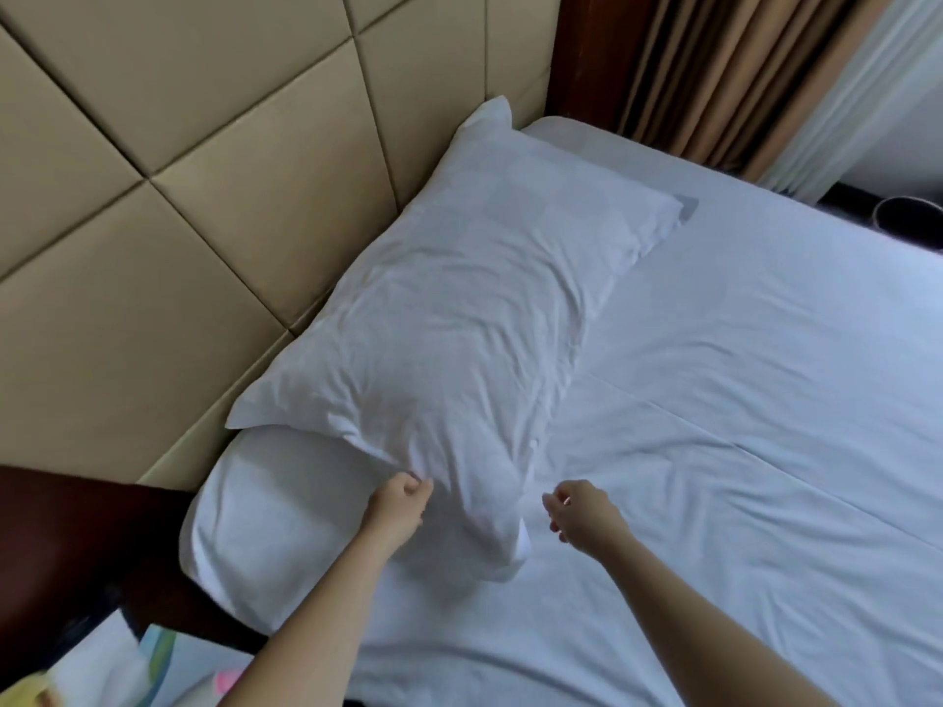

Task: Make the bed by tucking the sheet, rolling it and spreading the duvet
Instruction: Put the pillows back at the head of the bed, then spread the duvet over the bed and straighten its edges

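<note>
A white pillow [459, 318] lies on the white sheet [740, 400] against the padded beige headboard [178, 196]. The left hand [398, 502] pinches the pillow's near edge; the right hand [581, 510] is half curled just beside it, apparently touching nothing. Brown curtains [714, 68] hang beyond.

Beige padded headboard [194, 196], dark wood frame [587, 48], tan curtains [740, 68] beyond

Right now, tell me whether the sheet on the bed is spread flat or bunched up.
Spread flat. The sheet covers the mattress up to the pillow, with only straight fold creases and a few light wrinkles.
</note>
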Demonstrator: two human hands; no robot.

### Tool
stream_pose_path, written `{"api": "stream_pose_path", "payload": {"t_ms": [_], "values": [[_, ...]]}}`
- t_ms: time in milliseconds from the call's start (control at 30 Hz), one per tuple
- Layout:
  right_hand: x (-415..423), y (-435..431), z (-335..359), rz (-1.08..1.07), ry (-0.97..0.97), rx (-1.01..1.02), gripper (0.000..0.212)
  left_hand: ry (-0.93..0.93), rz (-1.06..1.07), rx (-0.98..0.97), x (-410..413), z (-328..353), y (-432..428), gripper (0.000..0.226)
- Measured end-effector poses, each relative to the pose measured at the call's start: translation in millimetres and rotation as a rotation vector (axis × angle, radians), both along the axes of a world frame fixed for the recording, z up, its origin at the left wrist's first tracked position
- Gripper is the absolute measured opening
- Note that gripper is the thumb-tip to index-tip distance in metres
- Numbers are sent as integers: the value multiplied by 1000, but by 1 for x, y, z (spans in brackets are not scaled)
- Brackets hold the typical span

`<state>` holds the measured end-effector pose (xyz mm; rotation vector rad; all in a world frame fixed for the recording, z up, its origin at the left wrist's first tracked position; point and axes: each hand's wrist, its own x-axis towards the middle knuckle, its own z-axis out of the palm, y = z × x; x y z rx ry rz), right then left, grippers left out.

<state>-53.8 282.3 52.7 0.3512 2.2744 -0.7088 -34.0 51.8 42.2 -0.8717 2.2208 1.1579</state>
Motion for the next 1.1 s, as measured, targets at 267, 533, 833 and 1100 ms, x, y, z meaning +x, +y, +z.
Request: {"api": "stream_pose_path", "payload": {"t_ms": [267, 533, 833, 1100], "values": [[66, 99, 72, 324, 161, 238, 30, -54, -756, -203, 43, 100, 118, 21], [154, 239, 175, 594, 393, 471, 34, 5, -1018, -173, 118, 211, 269, 36], [226, 389, 275, 482, 444, 667, 34, 177, -1283, -311, 168, 327, 388, 37], [286, 455, 350, 169, 487, 683, 27, 388, -1516, -471, 179, 400, 462, 39]]}}
